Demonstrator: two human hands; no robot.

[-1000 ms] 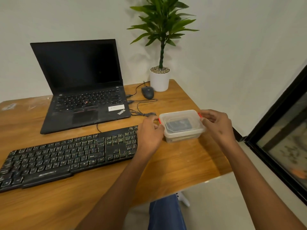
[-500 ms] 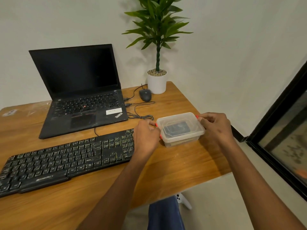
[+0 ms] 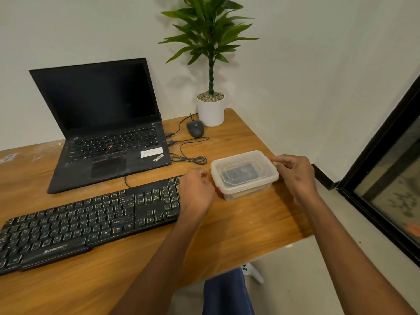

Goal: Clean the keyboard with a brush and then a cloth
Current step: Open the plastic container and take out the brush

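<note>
step: we unclip box | box (image 3: 244,175) lidded, on desk, right of keyboard (image 3: 91,221), long axis left-right | left hand (image 3: 196,189) fingers curled at left clip | right hand (image 3: 293,172) pinches right clip | brush, cloth: unseen, likely inside

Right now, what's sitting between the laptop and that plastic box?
In the head view, a coiled black cable lies on the bare table between laptop and plastic box.

Keyboard (image 3: 91,221) lies before laptop (image 3: 106,142), left of container (image 3: 244,175).
</note>
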